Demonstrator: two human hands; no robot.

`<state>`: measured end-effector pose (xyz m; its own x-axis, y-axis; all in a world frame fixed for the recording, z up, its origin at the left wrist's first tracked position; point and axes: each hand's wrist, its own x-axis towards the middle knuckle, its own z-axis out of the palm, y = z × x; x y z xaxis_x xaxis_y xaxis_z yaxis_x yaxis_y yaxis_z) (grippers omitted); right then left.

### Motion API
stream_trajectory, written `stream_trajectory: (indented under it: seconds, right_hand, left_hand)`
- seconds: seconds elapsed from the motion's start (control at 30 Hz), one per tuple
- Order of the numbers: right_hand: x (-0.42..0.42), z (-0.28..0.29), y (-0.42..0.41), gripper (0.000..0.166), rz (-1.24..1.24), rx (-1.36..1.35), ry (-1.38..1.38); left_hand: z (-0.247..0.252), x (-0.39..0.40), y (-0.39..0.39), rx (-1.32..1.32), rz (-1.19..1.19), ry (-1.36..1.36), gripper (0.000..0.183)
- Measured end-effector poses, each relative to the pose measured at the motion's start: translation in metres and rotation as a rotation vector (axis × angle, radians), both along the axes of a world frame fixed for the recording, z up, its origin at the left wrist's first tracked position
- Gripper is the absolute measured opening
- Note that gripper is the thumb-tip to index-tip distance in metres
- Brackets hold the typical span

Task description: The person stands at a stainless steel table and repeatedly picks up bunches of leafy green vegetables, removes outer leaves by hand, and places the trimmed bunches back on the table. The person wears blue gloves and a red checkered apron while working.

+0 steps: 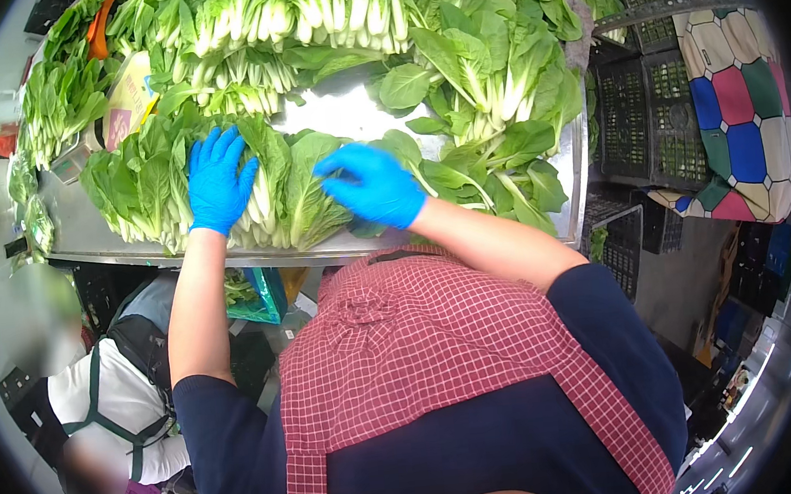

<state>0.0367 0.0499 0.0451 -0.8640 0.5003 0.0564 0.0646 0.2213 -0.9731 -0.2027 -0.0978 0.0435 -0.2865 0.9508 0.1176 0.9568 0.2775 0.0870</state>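
My left hand (218, 181), in a blue glove, lies palm down with spread fingers on a row of leafy greens (153, 175) with white stems, near the table's front edge. To its right my right hand (373, 182), gloved alike, hovers at or over the leaves beside a broad-leaved head (310, 184); its fingers are curved and apart, with nothing seen between them. Thick rows of the same greens (363, 13) lie along the far side, white stems towards me. Looser leafy bunches (493, 72) are heaped at the right.
A metal table (257, 258) carries the greens. A yellow and pink printed packet (127, 101) stands by a scale (72, 161) at the left. Black plastic crates (622, 118) and a patterned cloth (740, 115) are at the right. Another person (100, 388) is at the lower left.
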Motion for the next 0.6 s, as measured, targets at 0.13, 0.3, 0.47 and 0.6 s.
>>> stream_trajectory:
  seconds: [0.13,0.3,0.47,0.6]
  right_hand:
    - [0.063,-0.007,0.066,0.021,-0.368,0.534,-0.046]
    - [0.100,0.008,0.124,0.043,-0.541,1.017,-0.524]
    - [0.106,0.000,0.145,0.047,-0.501,1.081,-0.677]
    - [0.121,-0.006,0.156,0.033,-0.592,0.643,-0.260]
  left_hand:
    - [0.004,-0.001,-0.004,-0.001,0.016,0.012,0.050]
    - [0.028,0.006,0.008,0.019,0.077,-0.079,0.063]
    - [0.055,0.014,0.018,0.082,0.050,-0.046,0.064]
    - [0.088,0.034,0.026,0.180,-0.017,0.120,0.056]
